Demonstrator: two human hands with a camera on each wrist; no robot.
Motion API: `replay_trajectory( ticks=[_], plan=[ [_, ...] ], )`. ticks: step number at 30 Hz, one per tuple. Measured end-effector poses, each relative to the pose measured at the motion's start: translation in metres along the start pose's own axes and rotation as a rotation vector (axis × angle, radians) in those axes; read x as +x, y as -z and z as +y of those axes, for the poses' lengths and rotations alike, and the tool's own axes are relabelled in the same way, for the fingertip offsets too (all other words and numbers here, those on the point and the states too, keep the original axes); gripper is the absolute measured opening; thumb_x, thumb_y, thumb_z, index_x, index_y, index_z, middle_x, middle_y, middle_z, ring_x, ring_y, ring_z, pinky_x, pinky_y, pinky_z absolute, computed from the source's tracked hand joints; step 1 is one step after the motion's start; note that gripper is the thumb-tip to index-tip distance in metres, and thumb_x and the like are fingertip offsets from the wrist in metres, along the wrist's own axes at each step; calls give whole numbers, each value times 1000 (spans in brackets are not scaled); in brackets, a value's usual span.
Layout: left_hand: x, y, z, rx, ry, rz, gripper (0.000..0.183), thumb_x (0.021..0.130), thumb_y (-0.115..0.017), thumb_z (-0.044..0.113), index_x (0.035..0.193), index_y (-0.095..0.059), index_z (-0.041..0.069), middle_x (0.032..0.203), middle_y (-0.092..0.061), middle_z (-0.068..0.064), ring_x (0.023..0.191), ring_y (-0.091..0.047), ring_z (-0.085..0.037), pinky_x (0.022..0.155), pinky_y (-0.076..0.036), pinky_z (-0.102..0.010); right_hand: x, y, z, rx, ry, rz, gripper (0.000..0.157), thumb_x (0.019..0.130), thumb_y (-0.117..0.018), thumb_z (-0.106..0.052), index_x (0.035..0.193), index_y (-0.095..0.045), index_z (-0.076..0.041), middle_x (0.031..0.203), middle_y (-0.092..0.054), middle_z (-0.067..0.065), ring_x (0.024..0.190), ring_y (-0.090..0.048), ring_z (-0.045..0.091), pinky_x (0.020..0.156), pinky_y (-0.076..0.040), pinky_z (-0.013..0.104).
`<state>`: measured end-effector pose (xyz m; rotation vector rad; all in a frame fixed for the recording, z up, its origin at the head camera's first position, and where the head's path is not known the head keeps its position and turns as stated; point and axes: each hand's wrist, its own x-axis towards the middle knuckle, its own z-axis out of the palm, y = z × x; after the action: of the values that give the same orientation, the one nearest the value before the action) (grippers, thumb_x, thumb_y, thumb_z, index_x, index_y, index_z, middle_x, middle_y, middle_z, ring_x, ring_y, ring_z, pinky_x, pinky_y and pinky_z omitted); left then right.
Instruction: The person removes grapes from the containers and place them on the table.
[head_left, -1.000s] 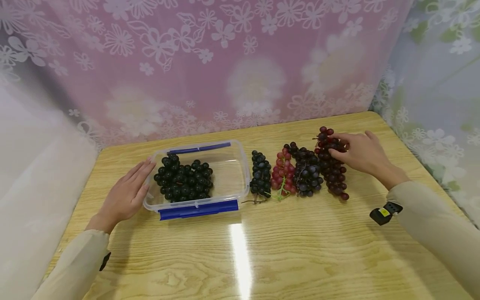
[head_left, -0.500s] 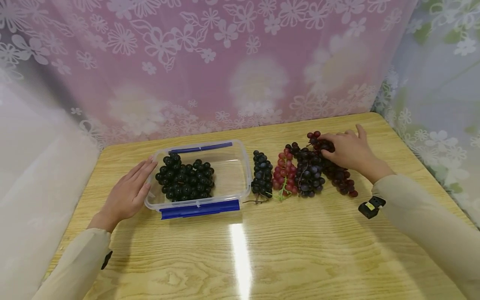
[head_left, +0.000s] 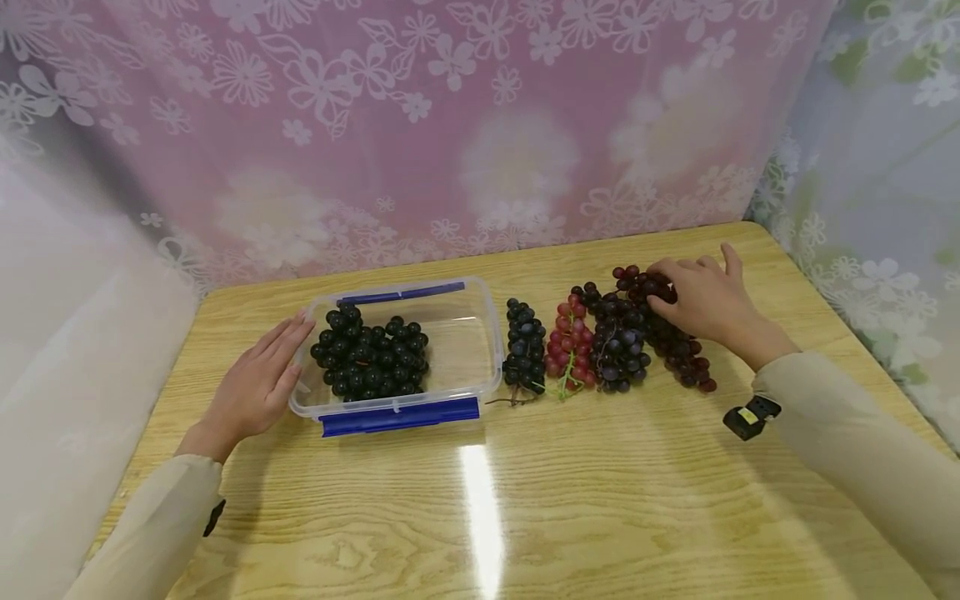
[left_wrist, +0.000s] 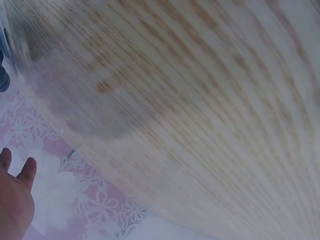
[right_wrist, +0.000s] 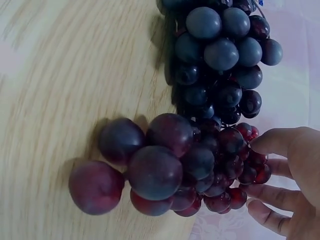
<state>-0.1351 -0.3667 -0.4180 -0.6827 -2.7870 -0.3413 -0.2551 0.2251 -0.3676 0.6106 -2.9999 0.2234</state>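
My left hand (head_left: 258, 379) lies with straight fingers along the left wall of a clear plastic box (head_left: 457, 350) with blue clips. Part of that hand shows at the left edge of the left wrist view. A black grape bunch (head_left: 367, 358) fills the box's left half. At the right, my right hand (head_left: 708, 300) holds the upper part of a dark red grape bunch (head_left: 686, 358), thumb on one side and fingers on the other. In the right wrist view this bunch (right_wrist: 155, 172) lies slanted on the table, touching a blue-black grape bunch (right_wrist: 220, 55).
Between box and right hand lie a slim dark grape bunch (head_left: 523, 346), a red grape bunch (head_left: 570, 346) with a green stem and the blue-black bunch (head_left: 621, 350). All rest on a wooden table (head_left: 585, 500). A pink floral curtain (head_left: 420, 167) hangs behind.
My right hand has shifted the top of the dark red bunch left and its lower end right, so it slants against the blue-black bunch; lately the hand edged slightly right. The left hand stays.
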Motion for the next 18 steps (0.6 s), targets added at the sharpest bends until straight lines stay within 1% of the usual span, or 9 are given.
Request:
replay_trajectory(
  ticks=[3,6,9,14,18],
  plan=[
    [-1,-1,0,-3,8,-4,54,103,-37,26,154,-22,15,156,-22,-9,140,-22,-33,111,-22,-49,-1,-1,1,3,7,9,42,92,-62,-26,129,-56,-7,119,-58,26,105,-45,49,106,7,66],
    [-1,-2,0,-4,12,-7,55,103,-39,24,154,-21,16,157,-22,-8,140,-22,-32,110,-23,-51,-3,-1,2,12,0,4,43,92,-62,-26,130,-55,-8,123,-55,27,107,-43,50,106,6,66],
    [-1,-1,0,0,7,-8,55,103,-38,25,154,-21,15,157,-20,-8,141,-21,-32,111,-22,-50,-5,-1,4,27,-10,-5,44,93,-61,-27,132,-54,-9,127,-52,27,109,-40,50,106,6,66],
    [1,3,2,9,-7,-6,53,105,-33,29,154,-22,13,157,-19,-9,142,-19,-31,114,-18,-45,-7,1,7,49,3,4,43,95,-59,-28,133,-54,-9,128,-51,27,109,-39,51,106,5,67],
    [1,6,3,23,-1,-17,53,104,-35,29,153,-24,12,157,-19,-8,142,-19,-30,110,-23,-51,-9,3,8,61,27,25,40,94,-59,-27,130,-57,-10,125,-54,26,106,-41,48,104,-3,67]
  ],
)
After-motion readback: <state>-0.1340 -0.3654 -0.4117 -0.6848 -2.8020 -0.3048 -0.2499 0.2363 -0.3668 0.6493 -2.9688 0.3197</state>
